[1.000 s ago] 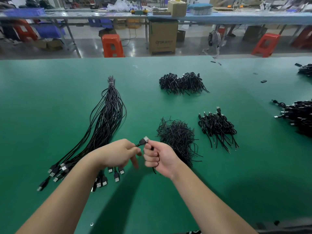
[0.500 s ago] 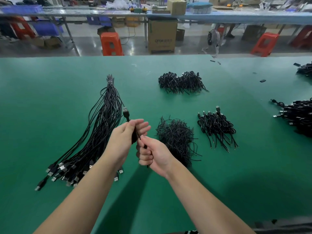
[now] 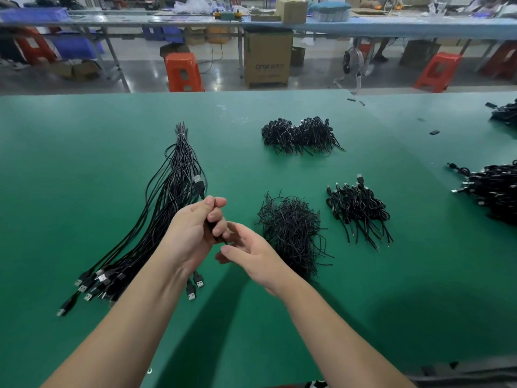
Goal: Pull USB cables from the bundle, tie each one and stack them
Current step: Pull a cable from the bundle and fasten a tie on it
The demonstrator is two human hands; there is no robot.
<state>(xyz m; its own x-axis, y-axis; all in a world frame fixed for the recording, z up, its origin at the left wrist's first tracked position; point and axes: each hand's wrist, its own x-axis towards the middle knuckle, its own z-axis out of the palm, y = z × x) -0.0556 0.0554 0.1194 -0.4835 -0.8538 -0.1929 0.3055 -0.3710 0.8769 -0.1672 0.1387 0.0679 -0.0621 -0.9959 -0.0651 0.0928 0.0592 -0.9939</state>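
Left hand point(image 3: 193, 231) grips the folded USB cable point(image 3: 200, 186); right hand point(image 3: 251, 253) hangs relaxed, seemingly empty; keep loops pinched tight while fetching a tie point(image 3: 291, 228).

Green worktable point(image 3: 84, 163), glossy grey floor point(image 3: 145, 77), orange stools point(image 3: 183, 71), cardboard box point(image 3: 267, 57), long bench point(image 3: 391, 23)

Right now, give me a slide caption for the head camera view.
Left hand grips a folded USB cable beside the bundle while the right hand opens.
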